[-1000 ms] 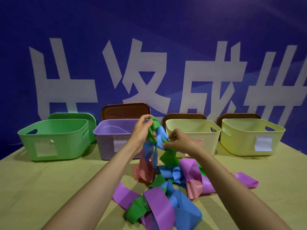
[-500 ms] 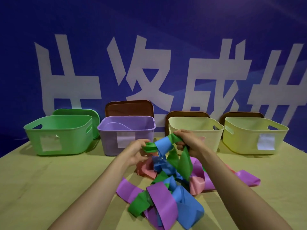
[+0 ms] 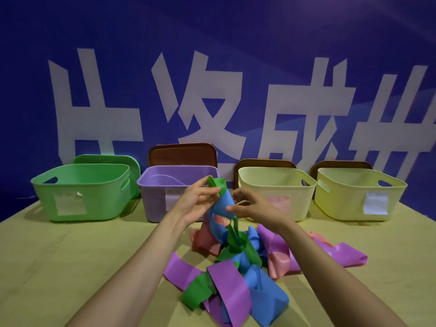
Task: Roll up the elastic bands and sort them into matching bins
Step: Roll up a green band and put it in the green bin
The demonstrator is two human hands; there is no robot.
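Hands at centre frame, raised above a tabletop. The left hand (image 3: pixel 195 201) pinched the upper end of a green band (image 3: pixel 218 184) between thumb and curled fingers. The right hand (image 3: pixel 256 208), just to its right, gripped a blue band (image 3: pixel 221 204) with its fingertips (image 3: pixel 228 208) pressed on the band's lower right edge. The two bands were twisted together between the hands, and their free lengths hung down into a pile of bands (image 3: pixel 245 263) at lower centre. That pile lay on the table (image 3: pixel 59 267) and held tangled purple, blue, green and pink strips, with one purple strip trailing toward the right.

Four open bins stood in a row across the middle of the frame, beyond the pile:
- A green bin (image 3: pixel 94 199) stood at left.
- A purple bin (image 3: pixel 153 204) stood left of centre, partly behind the left hand.
- A cream bin (image 3: pixel 299 199) stood right of centre.
- A yellow-green bin (image 3: pixel 342 204) stood at right.

Each bin carried a pale label on its front wall. A green lid (image 3: pixel 106 159) leaned behind the green bin, and a brown lid (image 3: pixel 181 154) stood behind the purple one. A blue backdrop (image 3: pixel 212 43) with large white characters filled the upper frame.
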